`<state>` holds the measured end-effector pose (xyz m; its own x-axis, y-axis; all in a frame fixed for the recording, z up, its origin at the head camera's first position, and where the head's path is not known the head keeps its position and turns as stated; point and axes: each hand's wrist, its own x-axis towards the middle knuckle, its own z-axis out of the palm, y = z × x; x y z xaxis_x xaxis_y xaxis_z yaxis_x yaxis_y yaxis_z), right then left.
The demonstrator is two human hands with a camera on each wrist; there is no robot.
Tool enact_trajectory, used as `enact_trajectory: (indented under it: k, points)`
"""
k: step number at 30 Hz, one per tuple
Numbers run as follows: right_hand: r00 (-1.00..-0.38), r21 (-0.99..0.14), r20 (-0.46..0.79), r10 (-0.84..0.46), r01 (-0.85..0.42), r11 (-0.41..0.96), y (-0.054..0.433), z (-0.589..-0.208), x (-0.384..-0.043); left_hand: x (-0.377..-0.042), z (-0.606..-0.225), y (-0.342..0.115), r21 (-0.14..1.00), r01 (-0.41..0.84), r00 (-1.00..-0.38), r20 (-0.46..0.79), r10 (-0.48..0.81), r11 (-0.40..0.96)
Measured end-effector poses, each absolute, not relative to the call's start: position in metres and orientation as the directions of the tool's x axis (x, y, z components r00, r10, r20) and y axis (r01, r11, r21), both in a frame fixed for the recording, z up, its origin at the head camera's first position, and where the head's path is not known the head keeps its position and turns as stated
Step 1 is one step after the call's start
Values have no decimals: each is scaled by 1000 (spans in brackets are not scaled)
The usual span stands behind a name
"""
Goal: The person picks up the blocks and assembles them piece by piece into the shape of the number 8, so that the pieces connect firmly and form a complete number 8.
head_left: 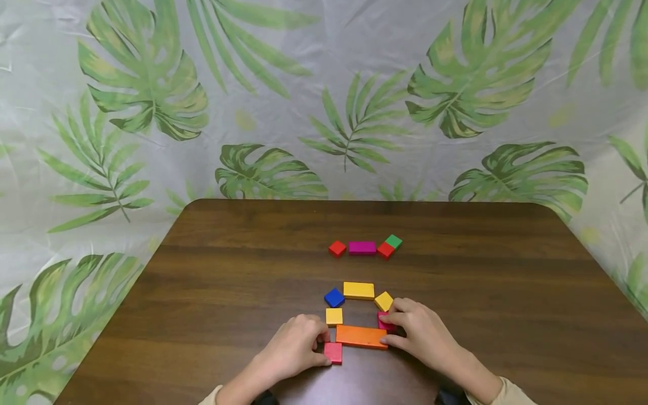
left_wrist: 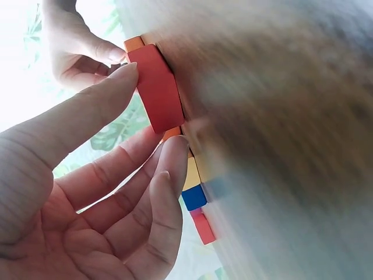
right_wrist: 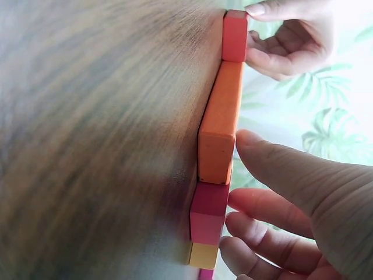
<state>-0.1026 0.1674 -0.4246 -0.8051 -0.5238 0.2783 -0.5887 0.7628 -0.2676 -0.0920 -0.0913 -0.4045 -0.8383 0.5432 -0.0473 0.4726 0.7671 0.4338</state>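
Note:
At the near end of a block outline, my left hand (head_left: pixel 298 346) pinches a red square block (head_left: pixel 333 353) between thumb and fingers. The block sits at the lower left corner of a long orange block (head_left: pixel 360 336). My right hand (head_left: pixel 422 329) rests its thumb at the orange block's right end. Its fingers touch a crimson block (head_left: pixel 386 321), partly hidden under them. In the right wrist view, the thumb (right_wrist: pixel 256 146) lies against the orange block, apart from the fingers. A yellow square (head_left: pixel 333 316), blue block (head_left: pixel 334 297), yellow bar (head_left: pixel 359 290) and tilted yellow block (head_left: pixel 384 301) continue the outline.
Farther back on the brown wooden table (head_left: pixel 228 281) lie a red block (head_left: pixel 337 248), a magenta bar (head_left: pixel 362 248), another red block (head_left: pixel 386 251) and a green block (head_left: pixel 394 242). A leaf-patterned curtain (head_left: pixel 273 101) hangs behind the table.

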Motion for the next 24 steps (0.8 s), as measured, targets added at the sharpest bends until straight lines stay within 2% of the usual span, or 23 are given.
enact_trajectory:
  k: [8, 12, 19, 24]
  points:
    - [-828, -288, 242, -505, -559, 777, 167, -423, -103, -93, -402, -95, 494, 433, -850, -53, 524, 754]
    - [-830, -292, 241, -503, -556, 778, 167, -423, -103, -101, -398, -102, 541, 427, -861, -2, 509, 725]
    - [-841, -284, 225, -491, -539, 793, 168, -424, -103, -141, -396, -110, 535, 389, -912, 111, 394, 750]
    - [-825, -299, 254, -505, -564, 770, 166, -428, -101, -178, -403, -108, 516, 352, -934, 147, 325, 781]
